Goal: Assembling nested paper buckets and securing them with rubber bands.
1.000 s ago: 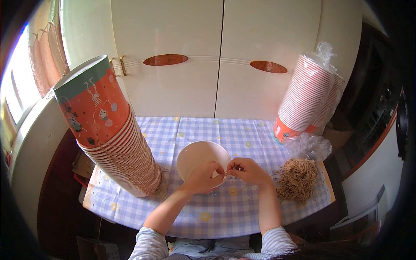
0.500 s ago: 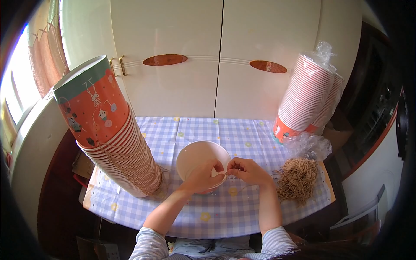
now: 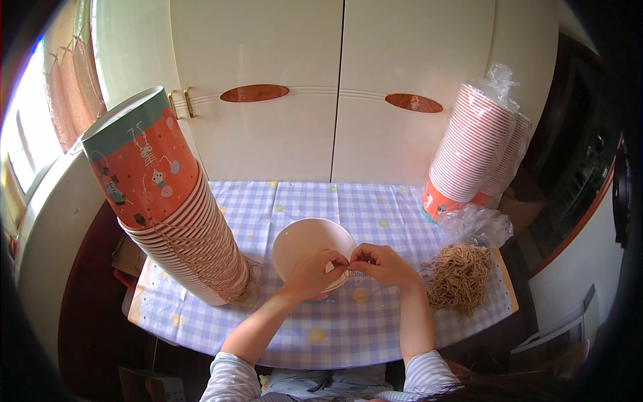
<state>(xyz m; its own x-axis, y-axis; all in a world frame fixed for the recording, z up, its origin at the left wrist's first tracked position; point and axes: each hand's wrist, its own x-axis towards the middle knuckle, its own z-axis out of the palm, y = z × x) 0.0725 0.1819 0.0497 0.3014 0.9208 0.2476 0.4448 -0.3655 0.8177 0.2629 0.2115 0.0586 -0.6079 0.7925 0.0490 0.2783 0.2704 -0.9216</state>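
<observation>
A paper bucket (image 3: 298,244), white inside, stands on the table in front of me with its mouth up. Over its near right rim my left hand (image 3: 313,273) and my right hand (image 3: 385,264) meet, thumbs and forefingers pinched together. A thin tan cord (image 3: 347,271) seems to be between the fingertips, mostly hidden by them. To the left leans a tall stack of nested paper buckets (image 3: 181,248), with tan cords hanging down its side. A heap of loose tan cords (image 3: 461,278) lies to the right of my right hand.
Plastic-wrapped stacks of paper buckets (image 3: 469,147) stand at the back right, with a crumpled clear bag (image 3: 479,226) before them. A blue-checked cloth (image 3: 248,335) covers the table. Behind it rise cream cabinet doors (image 3: 268,141).
My fingertips have drawn closer together at the bucket rim, the left fingers closing down toward the thumb. The buckets and the cord heap have not moved.
</observation>
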